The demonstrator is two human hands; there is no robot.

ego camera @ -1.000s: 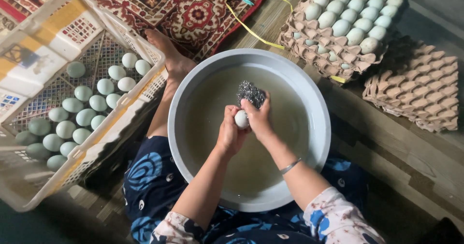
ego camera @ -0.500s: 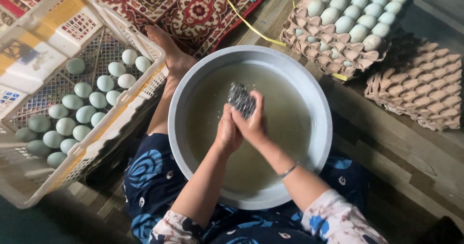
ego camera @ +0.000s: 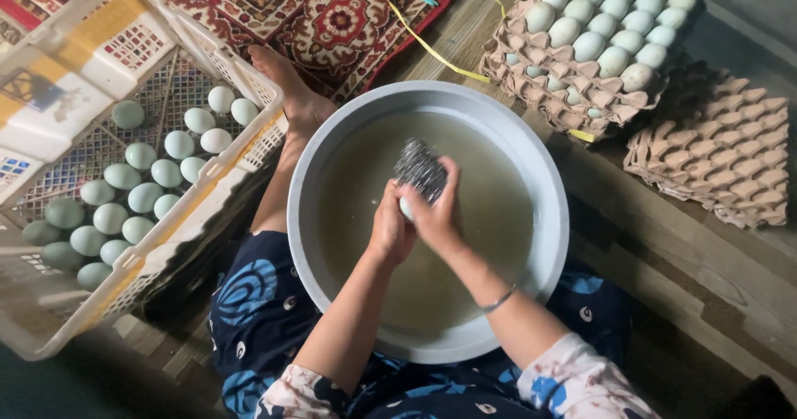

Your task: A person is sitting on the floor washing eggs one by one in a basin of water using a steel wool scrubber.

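A white plastic lattice crate (ego camera: 217,170) sits at the left, tilted, its wall touched with yellow and red. Inside lie pale green eggs (ego camera: 124,199) on its mesh floor. At the upper right, a stack of brown moulded pulp egg trays (ego camera: 531,79) rests on the wooden floor, the top tray filled with pale eggs. Just beside it, further right, stands a second stack of brown pulp trays (ego camera: 722,153), unfilled on top.

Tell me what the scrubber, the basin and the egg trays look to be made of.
Scrubber: probably steel wool, a grey, glinting tangle of wire. Basin: likely plastic, with a smooth, matte pale-grey rim. Egg trays: moulded paper pulp, brown, rough and dimpled, with ragged edges.
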